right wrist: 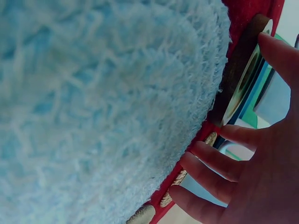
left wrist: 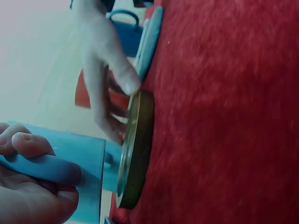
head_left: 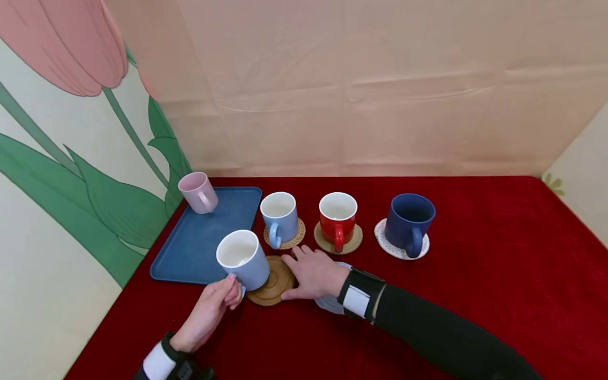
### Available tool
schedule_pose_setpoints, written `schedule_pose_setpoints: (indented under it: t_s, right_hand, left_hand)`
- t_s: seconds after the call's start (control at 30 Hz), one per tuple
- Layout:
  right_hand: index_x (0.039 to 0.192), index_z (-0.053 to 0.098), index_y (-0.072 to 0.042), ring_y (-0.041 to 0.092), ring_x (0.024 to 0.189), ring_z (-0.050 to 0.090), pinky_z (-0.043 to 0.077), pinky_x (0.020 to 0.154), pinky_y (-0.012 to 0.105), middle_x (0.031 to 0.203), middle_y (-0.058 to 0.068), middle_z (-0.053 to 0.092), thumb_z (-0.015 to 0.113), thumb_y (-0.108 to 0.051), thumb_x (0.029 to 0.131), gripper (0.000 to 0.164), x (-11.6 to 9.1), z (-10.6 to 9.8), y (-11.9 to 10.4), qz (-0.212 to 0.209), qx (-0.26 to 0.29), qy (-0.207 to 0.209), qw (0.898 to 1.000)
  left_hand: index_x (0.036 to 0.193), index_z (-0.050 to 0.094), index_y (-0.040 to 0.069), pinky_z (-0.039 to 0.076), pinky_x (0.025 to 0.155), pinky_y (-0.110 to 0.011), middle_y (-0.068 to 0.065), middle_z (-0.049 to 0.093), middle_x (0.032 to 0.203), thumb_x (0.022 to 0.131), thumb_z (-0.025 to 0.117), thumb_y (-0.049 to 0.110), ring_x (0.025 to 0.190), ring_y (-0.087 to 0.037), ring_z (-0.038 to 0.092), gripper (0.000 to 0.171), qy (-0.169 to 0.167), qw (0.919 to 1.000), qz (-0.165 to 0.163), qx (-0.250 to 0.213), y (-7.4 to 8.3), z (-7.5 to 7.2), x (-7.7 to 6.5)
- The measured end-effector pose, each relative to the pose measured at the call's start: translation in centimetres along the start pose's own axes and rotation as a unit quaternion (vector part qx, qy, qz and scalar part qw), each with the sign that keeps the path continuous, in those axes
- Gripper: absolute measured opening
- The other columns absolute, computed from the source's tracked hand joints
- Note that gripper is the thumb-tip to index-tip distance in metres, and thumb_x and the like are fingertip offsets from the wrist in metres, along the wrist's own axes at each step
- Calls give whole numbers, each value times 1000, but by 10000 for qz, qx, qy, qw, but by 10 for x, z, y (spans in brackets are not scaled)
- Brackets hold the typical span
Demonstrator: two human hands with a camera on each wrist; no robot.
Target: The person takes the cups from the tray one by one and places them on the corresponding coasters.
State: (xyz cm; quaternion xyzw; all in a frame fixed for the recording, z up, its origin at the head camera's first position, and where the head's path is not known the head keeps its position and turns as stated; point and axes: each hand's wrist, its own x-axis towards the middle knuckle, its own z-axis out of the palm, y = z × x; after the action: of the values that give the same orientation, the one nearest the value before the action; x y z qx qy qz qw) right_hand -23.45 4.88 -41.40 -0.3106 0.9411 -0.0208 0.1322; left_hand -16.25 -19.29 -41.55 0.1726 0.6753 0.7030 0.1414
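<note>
My left hand [head_left: 209, 311] grips the handle of a light blue mug [head_left: 252, 269] with a white inside. The left wrist view shows the fingers curled round that handle, and a gap between the mug's base and a round wooden coaster [left wrist: 138, 154]. Along the coaster's right edge, my right hand [head_left: 315, 272] touches the wood with thumb and index finger, which lie apart and fairly straight. Its other fingers stretch forward over the cloth. Beneath the right wrist lies a fuzzy light blue coaster [right wrist: 107, 112], partly hidden in the head view.
Behind the hands stand another light blue mug [head_left: 285, 224] on a woven coaster, a red mug [head_left: 328, 224] on a tan coaster, and a dark blue mug [head_left: 399, 227] on a white patterned coaster. A pink mug [head_left: 195, 194] sits on the blue tray [head_left: 190, 248] at left.
</note>
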Motion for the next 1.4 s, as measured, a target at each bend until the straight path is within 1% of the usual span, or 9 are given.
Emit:
schedule_pose_setpoints:
  t_s: [0.17,0.3,0.53,0.63,0.73,0.93,1.13,1.27,1.4]
  right_hand:
    - [147,44,-17,27,126,47,48,98,42,146,12,47,60,-73,79,89,0,1,0,30,101,22,9999]
    - [147,45,-17,27,125,47,48,98,41,145,12,47,61,-72,79,89,1,1,-1,67,145,24,9999]
    - [147,46,-18,25,120,48,50,92,38,141,11,50,63,-72,78,89,1,1,-1,101,204,-14,9997]
    - [146,46,-19,23,116,49,50,89,36,137,10,52,63,-71,78,88,1,1,-1,70,188,28,9998]
    - [146,46,-19,23,115,49,50,87,35,136,9,52,63,-71,79,87,1,1,-1,48,161,56,9998]
    - [146,46,-18,24,116,49,50,88,36,137,10,52,63,-71,79,87,1,1,-1,31,138,59,9999]
    - [146,46,-18,24,118,49,50,89,36,140,10,51,63,-71,79,87,0,0,-1,31,214,27,9998]
    - [147,46,-18,24,117,48,50,89,36,140,10,51,64,-70,79,88,0,0,-1,53,272,18,9996]
    - [147,46,-19,24,118,48,50,91,38,141,10,50,64,-70,78,87,0,1,-1,70,346,21,9994]
  left_hand:
    - [70,27,0,23,67,-40,-11,26,68,110,26,24,66,-27,30,46,-68,9999,-143,22,-2,6,1]
    - [71,27,-4,23,67,-41,-11,28,68,109,27,23,65,-26,31,47,-102,9998,-184,74,-2,9,3]
    - [76,30,-9,26,67,-38,-6,33,69,109,30,26,67,-18,37,48,-129,9984,-530,133,-2,15,6]
    - [76,30,-10,27,67,-37,-3,35,69,109,30,25,67,-15,38,48,-134,9983,-543,169,-4,17,7]
    - [77,32,-10,30,67,-33,-1,38,71,109,32,27,69,-11,41,48,-123,9974,-672,224,-4,17,8]
    - [79,34,-11,35,70,-27,-1,41,74,108,32,28,72,-12,43,49,-154,9956,-860,334,-3,18,9]
    - [82,34,-12,36,71,-27,-2,43,75,108,33,29,74,-16,44,49,-197,9940,-1003,397,-2,20,9]
    - [83,36,-14,37,72,-28,-3,44,76,108,33,28,75,-16,45,50,-261,9930,-1049,485,-2,21,8]
    - [84,37,-15,37,73,-28,-4,46,77,108,34,30,77,-17,46,52,-240,9914,-1183,504,-3,23,7]
